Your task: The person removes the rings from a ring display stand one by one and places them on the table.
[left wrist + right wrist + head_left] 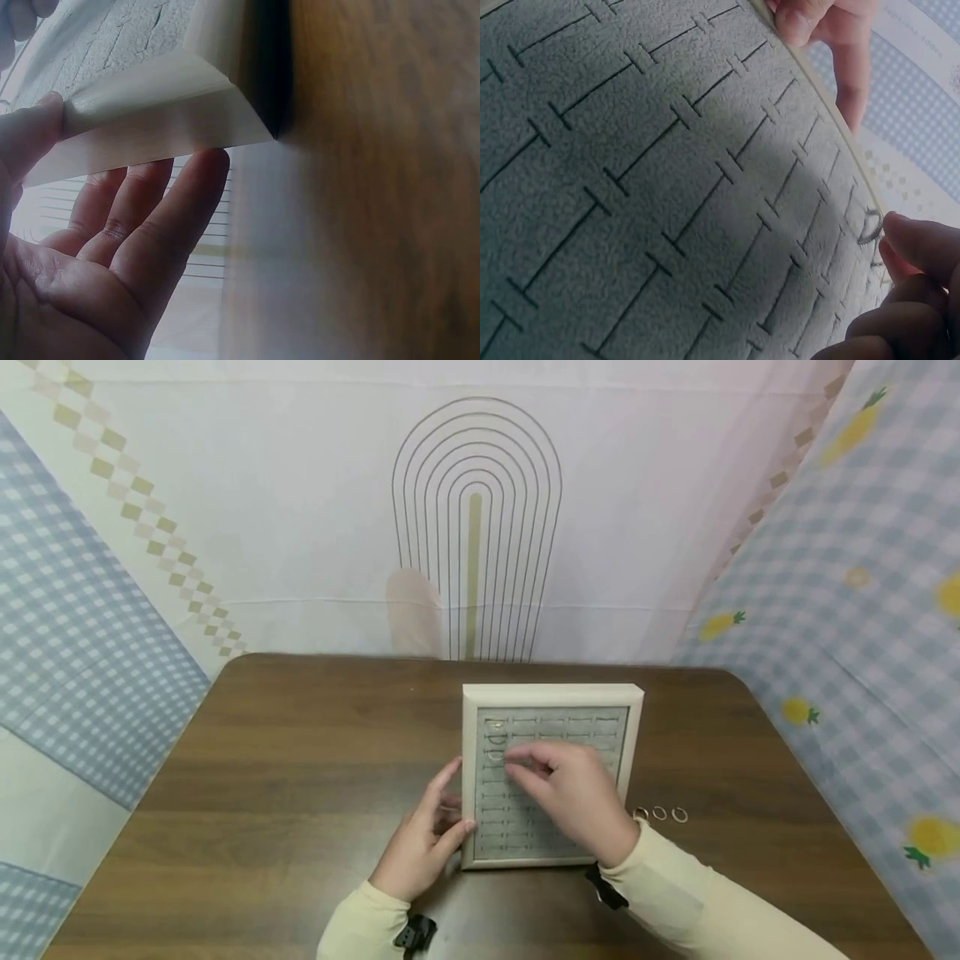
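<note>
A white-framed ring display board stands propped up on the table, its grey plush face lined with slits. My left hand holds its left side, thumb on the front edge and fingers against the side and back; the left wrist view shows this grip on the white frame. My right hand reaches across the face. Its thumb and forefinger pinch at a ring in the left column, third slit down. Two more rings sit above that one, the topmost ring with a small raised top.
On the wooden table, right of the board, lie three loose rings, the leftmost partly behind my right wrist. A patterned white cloth hangs behind the table, and checked cloths hang at both sides.
</note>
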